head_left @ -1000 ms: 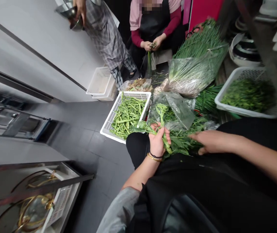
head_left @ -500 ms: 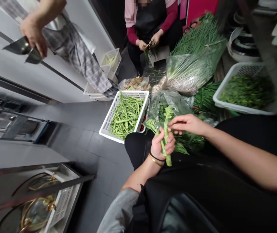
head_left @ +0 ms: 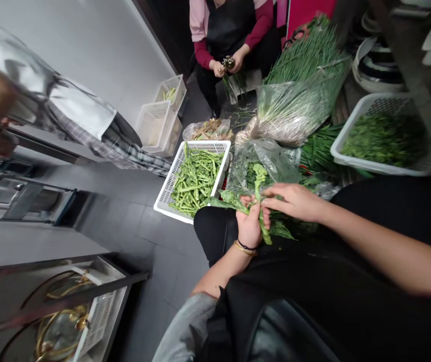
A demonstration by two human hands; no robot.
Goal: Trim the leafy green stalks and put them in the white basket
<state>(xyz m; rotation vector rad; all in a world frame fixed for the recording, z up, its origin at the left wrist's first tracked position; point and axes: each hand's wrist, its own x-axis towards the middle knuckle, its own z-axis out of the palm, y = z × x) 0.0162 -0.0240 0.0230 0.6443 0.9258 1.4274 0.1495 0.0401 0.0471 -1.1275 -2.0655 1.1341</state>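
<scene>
L hand [head_left: 250, 227] closed round green stalks [head_left: 258, 187] — R hand [head_left: 295, 201] part-curled w/ fingertips at them, can't tell if pinching — white basket [head_left: 168, 187] of stems [head_left: 196, 181] nearby.

Kitchen with vegetable baskets [head_left: 168, 188], glass lids [head_left: 60, 329]

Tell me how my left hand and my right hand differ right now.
Grip: the left hand is closed around a green stalk; the right hand has its fingertips close by that stalk, contact unclear. Wrist: the left hand's wears a dark band and a gold-coloured bangle; the right hand's shows neither. Both hands are ungloved.
</scene>
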